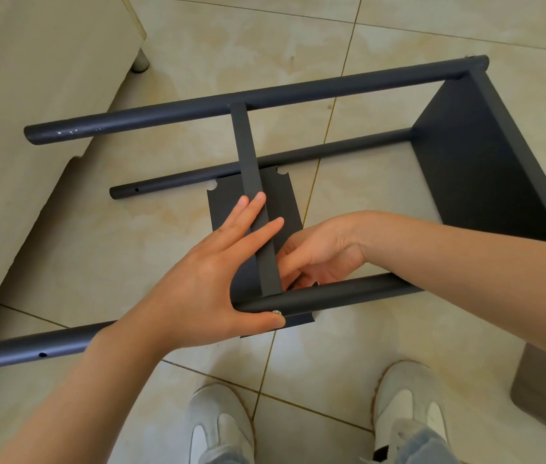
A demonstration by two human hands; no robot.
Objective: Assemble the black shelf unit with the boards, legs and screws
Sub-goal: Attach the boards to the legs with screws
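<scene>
Head view: left hand (pixel 204 272) lies flat-fingered on the board (pixel 248 155), thumb on screw (pixel 277 312); right hand (pixel 322 252) curls beside it, contents unclear.

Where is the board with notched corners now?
Head view, centre: the notched board lies flat on the floor beneath the edge-on board, behind the left hand and right hand.

Black shelf unit (pixel 466 155) lies sideways, a thin board (pixel 251 175) spanning two round legs (pixel 231 99).

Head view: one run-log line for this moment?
left hand: fingers flat on thin black shelf board, thumb at small silver screw | right hand: curled beside board, grip unclear
</scene>
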